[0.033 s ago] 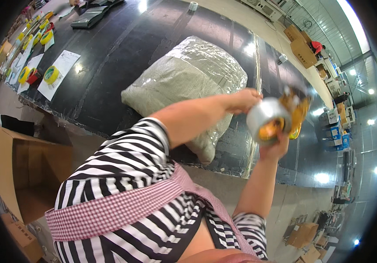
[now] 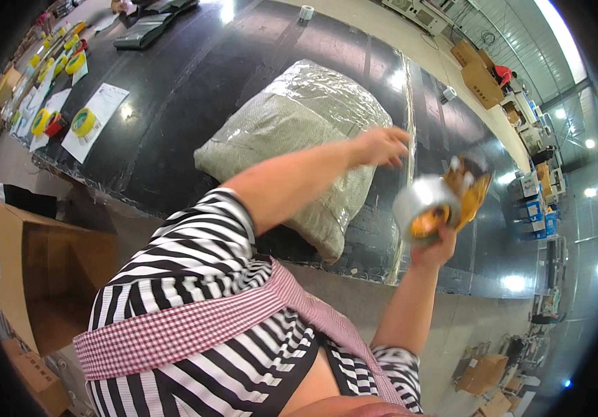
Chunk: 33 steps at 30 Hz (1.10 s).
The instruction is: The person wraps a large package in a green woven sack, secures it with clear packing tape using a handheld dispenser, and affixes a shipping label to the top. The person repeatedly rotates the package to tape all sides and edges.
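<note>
"Lumpy grey-beige woven bundle in clear, shiny wrap (image 2: 281, 115): how many?"

"One, lying on one black table (image 2: 167, 94), creased and glossy toward twelve o'clock, duller toward eight."

"Hands?"

"Two. At its three-o'clock edge the left hand (image 2: 379, 146) has bent fingers, apart; at four, the right hand (image 2: 435, 248) is clamped on one blurred orange tape dispenser (image 2: 478, 193) with one wide silvery roll (image 2: 411, 200)."

"Anything smaller?"

"Two small pale cylinders (image 2: 306, 13), at twelve and two."

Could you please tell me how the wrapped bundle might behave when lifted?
The wrapped bundle looks soft, with bulging sides and puckered corners, so it may sag. Its glossy, wrinkled top could be slippery. Lying broad and low, it seems unlikely to roll.
</note>
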{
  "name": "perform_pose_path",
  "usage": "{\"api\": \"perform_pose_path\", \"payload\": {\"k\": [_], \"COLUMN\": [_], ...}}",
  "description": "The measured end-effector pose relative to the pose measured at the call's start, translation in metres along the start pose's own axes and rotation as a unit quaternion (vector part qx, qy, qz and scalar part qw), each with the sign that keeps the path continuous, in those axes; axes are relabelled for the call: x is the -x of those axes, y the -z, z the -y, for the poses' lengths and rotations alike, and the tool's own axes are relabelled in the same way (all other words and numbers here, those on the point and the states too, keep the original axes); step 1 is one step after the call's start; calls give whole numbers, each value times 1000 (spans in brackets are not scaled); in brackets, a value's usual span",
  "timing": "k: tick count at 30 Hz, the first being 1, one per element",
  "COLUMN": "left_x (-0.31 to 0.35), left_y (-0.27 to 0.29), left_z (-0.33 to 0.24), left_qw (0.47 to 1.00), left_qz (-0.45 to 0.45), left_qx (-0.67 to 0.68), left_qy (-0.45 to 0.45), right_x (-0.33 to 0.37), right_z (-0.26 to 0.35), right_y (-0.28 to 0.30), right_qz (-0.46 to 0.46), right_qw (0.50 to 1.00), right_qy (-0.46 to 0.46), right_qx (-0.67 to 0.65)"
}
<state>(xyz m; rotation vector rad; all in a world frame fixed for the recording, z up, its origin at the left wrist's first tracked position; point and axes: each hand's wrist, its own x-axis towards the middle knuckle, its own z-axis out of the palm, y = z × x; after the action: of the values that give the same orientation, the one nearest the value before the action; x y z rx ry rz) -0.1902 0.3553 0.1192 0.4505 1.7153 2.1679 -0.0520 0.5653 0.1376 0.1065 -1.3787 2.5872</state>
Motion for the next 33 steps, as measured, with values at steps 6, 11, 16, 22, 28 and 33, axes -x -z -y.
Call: {"api": "perform_pose_path", "payload": {"k": [6, 11, 16, 22, 28, 33], "left_x": [161, 182, 239, 374, 334, 291], "left_y": [229, 243, 200, 166, 100, 60], "left_z": [-11, 41, 47, 71, -67, -46], "left_qw": [739, 892, 895, 917, 961, 958], "left_qz": [-412, -263, -290, -293, -116, -22], "left_qx": [-513, -300, -267, -215, -251, 210], "left_qy": [145, 213, 207, 164, 13, 195], "right_x": [39, 31, 61, 162, 151, 133], "right_z": [-43, -132, -126, -78, -22, -12], "right_y": [59, 24, 25, 11, -59, -109], "right_qz": [25, -61, -45, -67, 121, 280], "right_qw": [985, 977, 974, 959, 931, 726], "right_qy": [-159, -155, -207, -274, -114, 118], "right_qx": [-69, -132, -83, -8, 324, 618]}}
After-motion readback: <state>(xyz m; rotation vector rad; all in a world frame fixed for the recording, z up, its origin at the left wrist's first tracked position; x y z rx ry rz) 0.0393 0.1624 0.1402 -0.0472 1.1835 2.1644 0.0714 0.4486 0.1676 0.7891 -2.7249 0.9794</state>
